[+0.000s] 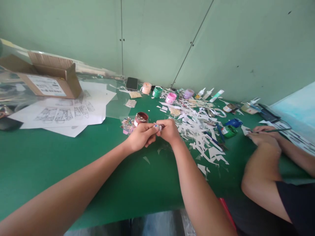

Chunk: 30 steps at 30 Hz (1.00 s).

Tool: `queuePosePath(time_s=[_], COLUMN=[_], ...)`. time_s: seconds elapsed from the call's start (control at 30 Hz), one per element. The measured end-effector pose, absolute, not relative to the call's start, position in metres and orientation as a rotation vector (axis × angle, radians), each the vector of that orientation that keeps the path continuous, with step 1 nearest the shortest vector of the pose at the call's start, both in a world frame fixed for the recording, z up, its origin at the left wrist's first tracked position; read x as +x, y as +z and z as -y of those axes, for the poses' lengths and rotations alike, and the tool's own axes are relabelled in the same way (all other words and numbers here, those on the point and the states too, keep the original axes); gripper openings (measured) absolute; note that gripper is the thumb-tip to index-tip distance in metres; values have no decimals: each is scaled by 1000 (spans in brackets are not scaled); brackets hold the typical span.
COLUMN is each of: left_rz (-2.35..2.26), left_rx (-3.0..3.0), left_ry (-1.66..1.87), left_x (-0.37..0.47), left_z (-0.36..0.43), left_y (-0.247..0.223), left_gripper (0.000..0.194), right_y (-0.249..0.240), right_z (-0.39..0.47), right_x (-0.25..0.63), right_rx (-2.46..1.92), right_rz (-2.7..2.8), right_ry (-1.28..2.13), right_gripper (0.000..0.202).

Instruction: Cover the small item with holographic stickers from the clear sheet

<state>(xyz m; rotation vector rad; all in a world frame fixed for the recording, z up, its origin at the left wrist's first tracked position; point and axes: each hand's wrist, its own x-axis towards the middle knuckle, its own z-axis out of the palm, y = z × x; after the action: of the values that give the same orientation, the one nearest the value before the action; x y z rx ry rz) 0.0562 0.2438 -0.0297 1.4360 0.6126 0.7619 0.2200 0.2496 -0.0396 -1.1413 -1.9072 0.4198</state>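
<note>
Both of my hands meet over the green table, just in front of an open jar of dark red paint (141,118). A small pale, shiny piece with bluish marks (157,127) is pinched between the thumb and fingers of my left hand (141,137). My right hand (168,130) is closed at the other side of that piece, around a thin dark item (162,126) that is mostly hidden by the fingers. Beside the red jar lies a clear bag of small colourful bits (127,125).
White paper scraps (197,127) spread to the right, with paint jars (170,98) and glue bottles behind. An open cardboard box (52,80) and printed sheets (66,113) are at the left. Another person's hands (265,136) work at the right.
</note>
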Motion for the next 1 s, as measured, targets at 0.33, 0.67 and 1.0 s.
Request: queuePosePath(time_s=[0.33, 0.67, 1.0], left_rz=[-576, -537, -526], left_rx=[1390, 1394, 1365], left_ry=[684, 607, 705], left_x=[54, 50, 52], left_z=[-249, -253, -251], left_y=[-29, -27, -26], left_gripper=[39, 40, 36], right_y=[-35, -35, -39], right_z=[-249, -247, -249], right_x=[223, 220, 215], right_rx=[-1354, -1483, -1390], right_rz=[1950, 1907, 1839], right_ry=[306, 169, 264], right_gripper=[26, 23, 30])
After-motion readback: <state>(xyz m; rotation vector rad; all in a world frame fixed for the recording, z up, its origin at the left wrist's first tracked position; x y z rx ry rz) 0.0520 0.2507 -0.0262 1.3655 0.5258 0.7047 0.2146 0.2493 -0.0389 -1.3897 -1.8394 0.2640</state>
